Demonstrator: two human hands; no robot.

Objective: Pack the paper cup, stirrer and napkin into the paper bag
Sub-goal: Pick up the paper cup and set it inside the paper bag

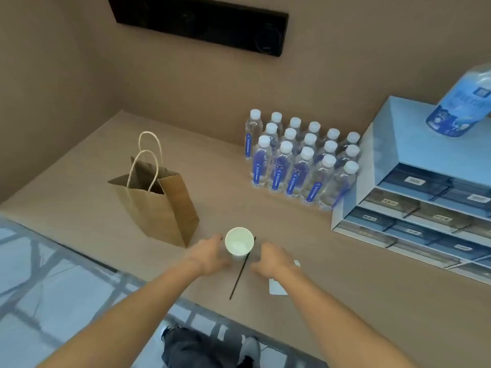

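Observation:
A white paper cup (pixel 239 243) stands upright and empty near the counter's front edge. My left hand (pixel 210 254) is at its left side, fingers apart, touching or almost touching it. A thin black stirrer (pixel 240 274) lies flat just right of the cup, between my hands. My right hand (pixel 271 260) hovers right of the stirrer, fingers apart, holding nothing. A white napkin (pixel 277 286) lies flat, mostly hidden under my right wrist. The brown paper bag (pixel 162 203) stands open with its white handles up, left of and behind the cup.
Several water bottles (pixel 300 160) stand in a block at the back right. A light blue drawer cabinet (pixel 414 187) fills the right side, with a large bottle (pixel 462 102) on top. The counter's front edge (pixel 148 280) runs diagonally below my arms.

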